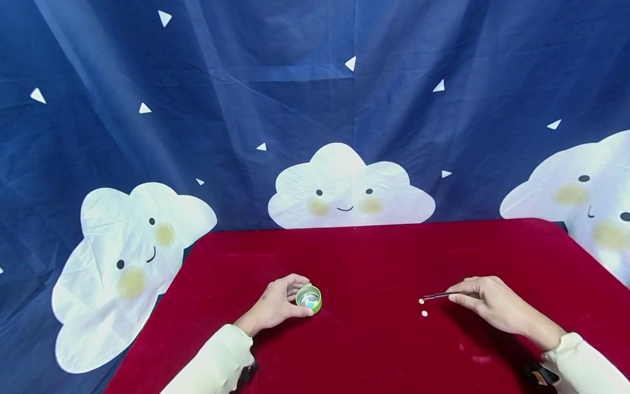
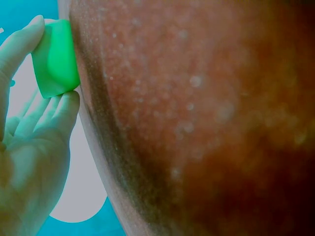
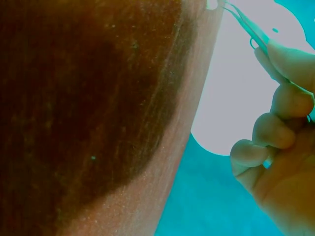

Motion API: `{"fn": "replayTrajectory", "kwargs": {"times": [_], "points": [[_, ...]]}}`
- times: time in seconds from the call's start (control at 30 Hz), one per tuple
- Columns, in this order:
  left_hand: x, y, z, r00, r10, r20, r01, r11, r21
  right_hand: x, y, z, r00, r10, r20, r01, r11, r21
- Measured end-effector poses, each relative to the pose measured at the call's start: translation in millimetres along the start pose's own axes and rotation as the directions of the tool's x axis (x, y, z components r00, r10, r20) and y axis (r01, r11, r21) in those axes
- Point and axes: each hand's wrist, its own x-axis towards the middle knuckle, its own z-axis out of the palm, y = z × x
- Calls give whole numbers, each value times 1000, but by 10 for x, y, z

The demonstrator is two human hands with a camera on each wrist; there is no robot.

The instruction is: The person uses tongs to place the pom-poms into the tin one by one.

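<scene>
In the head view, my left hand (image 1: 278, 302) grips a small round green container (image 1: 316, 310) by its side, thumb in front and fingers behind. Its open top shows a silvery inside with something pale blue and white at the bottom. In the left wrist view, the green container (image 2: 58, 61) stands on the cloth between thumb and fingers. My right hand (image 1: 497, 306) pinches dark tweezers (image 1: 443, 295), which point left. At their tips is a small yellowish piece (image 1: 421, 301); whether they clasp it, I cannot tell. A small white piece (image 1: 425, 313) lies just nearer to me.
A dark red cloth (image 1: 354, 350) covers the table. Behind its far edge hangs a blue curtain (image 1: 305, 109) with white clouds and triangles. A dark object (image 1: 541, 375) shows beneath the right sleeve.
</scene>
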Motion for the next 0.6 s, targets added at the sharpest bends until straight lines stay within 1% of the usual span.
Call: {"fn": "replayTrajectory", "kwargs": {"times": [0.2, 0.37, 0.6], "points": [[-4, 7, 2, 1000, 1, -2, -1, 1000, 7, 0, 20, 2, 1000, 8, 9, -8, 1000, -21], [6, -2, 2, 1000, 1, -2, -1, 1000, 7, 11, 35, 1, 1000, -4, 7, 5, 999, -44], [11, -4, -9, 1000, -23, 0, 23, 1000, -4, 37, 34, -6, 999, -32, -25, 28, 990, -142]]}}
